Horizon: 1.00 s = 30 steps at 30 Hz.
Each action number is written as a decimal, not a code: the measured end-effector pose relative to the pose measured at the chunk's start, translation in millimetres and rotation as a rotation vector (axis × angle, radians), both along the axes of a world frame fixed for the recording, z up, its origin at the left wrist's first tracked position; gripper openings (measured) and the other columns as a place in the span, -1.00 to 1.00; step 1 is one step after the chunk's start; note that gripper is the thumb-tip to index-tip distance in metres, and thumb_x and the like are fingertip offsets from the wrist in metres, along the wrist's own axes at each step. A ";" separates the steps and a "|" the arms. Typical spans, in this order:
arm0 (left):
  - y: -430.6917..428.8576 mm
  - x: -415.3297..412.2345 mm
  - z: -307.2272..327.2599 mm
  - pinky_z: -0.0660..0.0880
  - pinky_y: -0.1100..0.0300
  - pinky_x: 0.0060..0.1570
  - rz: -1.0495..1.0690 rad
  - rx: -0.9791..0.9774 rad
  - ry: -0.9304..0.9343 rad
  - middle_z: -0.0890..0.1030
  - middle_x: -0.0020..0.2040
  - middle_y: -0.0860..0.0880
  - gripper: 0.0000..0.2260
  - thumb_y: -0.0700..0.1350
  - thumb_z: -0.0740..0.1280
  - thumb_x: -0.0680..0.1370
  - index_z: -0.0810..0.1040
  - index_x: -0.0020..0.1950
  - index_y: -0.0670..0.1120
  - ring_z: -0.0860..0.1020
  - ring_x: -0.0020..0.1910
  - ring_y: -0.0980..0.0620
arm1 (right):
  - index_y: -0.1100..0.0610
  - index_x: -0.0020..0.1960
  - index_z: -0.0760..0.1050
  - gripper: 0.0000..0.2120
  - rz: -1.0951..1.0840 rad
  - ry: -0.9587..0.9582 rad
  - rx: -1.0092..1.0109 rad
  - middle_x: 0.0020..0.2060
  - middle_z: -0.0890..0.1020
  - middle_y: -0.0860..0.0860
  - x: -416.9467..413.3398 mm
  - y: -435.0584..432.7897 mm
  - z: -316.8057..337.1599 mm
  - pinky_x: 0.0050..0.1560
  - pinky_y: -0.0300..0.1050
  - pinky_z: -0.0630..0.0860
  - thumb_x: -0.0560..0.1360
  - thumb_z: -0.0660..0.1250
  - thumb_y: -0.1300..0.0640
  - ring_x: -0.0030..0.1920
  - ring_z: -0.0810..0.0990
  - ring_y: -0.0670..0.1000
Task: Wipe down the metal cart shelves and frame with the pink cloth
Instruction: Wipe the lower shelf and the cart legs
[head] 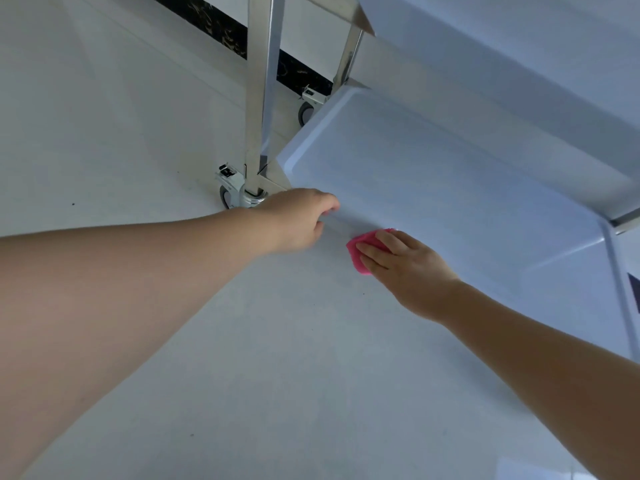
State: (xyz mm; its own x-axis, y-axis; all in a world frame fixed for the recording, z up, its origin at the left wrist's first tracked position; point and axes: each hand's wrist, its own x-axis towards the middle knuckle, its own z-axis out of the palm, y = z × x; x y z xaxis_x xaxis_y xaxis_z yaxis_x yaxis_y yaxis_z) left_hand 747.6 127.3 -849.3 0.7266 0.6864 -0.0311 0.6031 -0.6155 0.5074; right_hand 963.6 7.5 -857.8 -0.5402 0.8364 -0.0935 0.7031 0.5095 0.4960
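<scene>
The right hand (405, 265) lies flat, fingers straight, pressing the pink cloth (357, 259) against the front rim of the lower shelf (433, 188). The left hand (298, 216) curls its fingers round that same rim, beside the cart's upright post (259, 98) and caster (227, 194). A pale tiled floor (138, 98) lies beneath; a dark skirting strip (221, 26) runs behind.

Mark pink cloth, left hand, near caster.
pink cloth (367, 239): head view, exposed top part above the fingers.
left hand (298, 216): head view, back of the hand.
near caster (225, 196): head view, wheel.
</scene>
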 end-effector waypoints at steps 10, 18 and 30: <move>-9.7 23.2 6.7 0.43 0.09 0.12 -0.049 0.074 -0.031 0.51 0.20 -0.03 -0.68 -0.23 0.19 0.53 0.47 0.27 -0.10 0.48 0.15 -0.05 | 0.19 0.24 0.56 -0.49 0.008 0.036 0.072 0.19 0.62 0.03 18.7 -14.2 -7.3 0.28 0.05 0.46 0.57 -0.11 0.27 0.17 0.57 0.17; -19.5 50.4 4.6 0.36 0.09 0.23 -0.145 0.120 -0.006 0.45 0.30 -0.03 -0.65 -0.22 0.21 0.53 0.45 0.32 -0.07 0.36 0.31 -0.02 | 0.19 0.29 0.52 -0.51 -0.011 0.035 0.044 0.23 0.59 0.03 37.8 -34.6 -3.6 0.34 0.04 0.41 0.55 -0.09 0.26 0.20 0.55 0.15; -33.1 79.3 3.3 0.35 0.07 0.27 -0.205 0.108 -0.011 0.44 0.32 -0.03 -0.64 -0.22 0.22 0.53 0.46 0.32 -0.07 0.37 0.32 -0.02 | 0.20 0.29 0.50 -0.55 -0.048 0.038 0.059 0.16 0.62 0.00 56.7 -58.0 3.1 0.31 0.00 0.41 0.51 0.01 0.24 0.16 0.56 0.14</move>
